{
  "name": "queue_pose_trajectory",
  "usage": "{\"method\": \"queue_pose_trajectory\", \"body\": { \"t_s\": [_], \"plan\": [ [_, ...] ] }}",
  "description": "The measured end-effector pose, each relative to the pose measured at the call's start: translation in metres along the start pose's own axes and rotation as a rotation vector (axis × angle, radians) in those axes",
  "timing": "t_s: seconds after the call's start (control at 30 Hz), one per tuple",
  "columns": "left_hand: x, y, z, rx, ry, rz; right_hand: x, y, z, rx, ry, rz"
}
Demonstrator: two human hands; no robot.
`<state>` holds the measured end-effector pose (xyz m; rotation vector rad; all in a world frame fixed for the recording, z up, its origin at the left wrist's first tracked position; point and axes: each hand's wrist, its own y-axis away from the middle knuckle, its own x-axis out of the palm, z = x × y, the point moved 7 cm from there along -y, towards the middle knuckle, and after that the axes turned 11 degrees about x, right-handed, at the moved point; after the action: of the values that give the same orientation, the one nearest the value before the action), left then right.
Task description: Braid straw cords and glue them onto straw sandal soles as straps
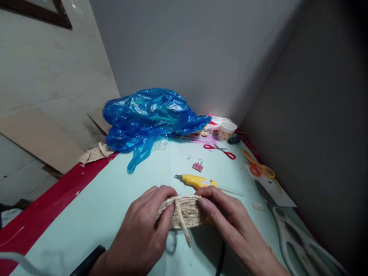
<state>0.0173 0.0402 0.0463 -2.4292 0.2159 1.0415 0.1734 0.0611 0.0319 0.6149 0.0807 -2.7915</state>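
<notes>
A flat coiled piece of pale braided straw cord [188, 211] is held up between my two hands, near the front of the table. My left hand [143, 224] grips its left end, thumb on the near face and fingers behind. My right hand [230, 218] pinches its right end the same way. A loose end of cord hangs down across the coil's front. Just behind the hands lies a yellow glue gun [195, 180] with a clear glue stick; its handle is mostly hidden by my right hand and the coil.
A blue plastic bag [152, 115] lies at the back left, beside another straw piece [96, 154]. Red scissors [220, 150], a pink binder clip [198, 166] and a paper cup [227, 130] stand behind. Orange scissors [258, 166] and large grey scissors [293, 230] lie right.
</notes>
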Motion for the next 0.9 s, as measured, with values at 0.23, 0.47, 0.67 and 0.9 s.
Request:
{"method": "queue_pose_trajectory", "body": {
  "t_s": [0.23, 0.47, 0.67, 0.9],
  "plan": [
    [-0.008, 0.019, 0.032, -0.047, -0.138, 0.134, 0.041, -0.012, -0.006, 0.08, 0.252, 0.209],
    [-0.028, 0.031, 0.056, -0.11, -0.135, 0.076, 0.067, -0.033, 0.013, 0.043, 0.433, 0.198],
    [-0.058, 0.031, 0.048, -0.208, 0.025, -0.129, 0.057, -0.043, 0.032, -0.057, 0.275, 0.063],
    [-0.079, 0.04, 0.02, 0.003, -0.103, -0.443, 0.024, -0.031, 0.043, 0.013, 0.162, -0.148]
  ]
}}
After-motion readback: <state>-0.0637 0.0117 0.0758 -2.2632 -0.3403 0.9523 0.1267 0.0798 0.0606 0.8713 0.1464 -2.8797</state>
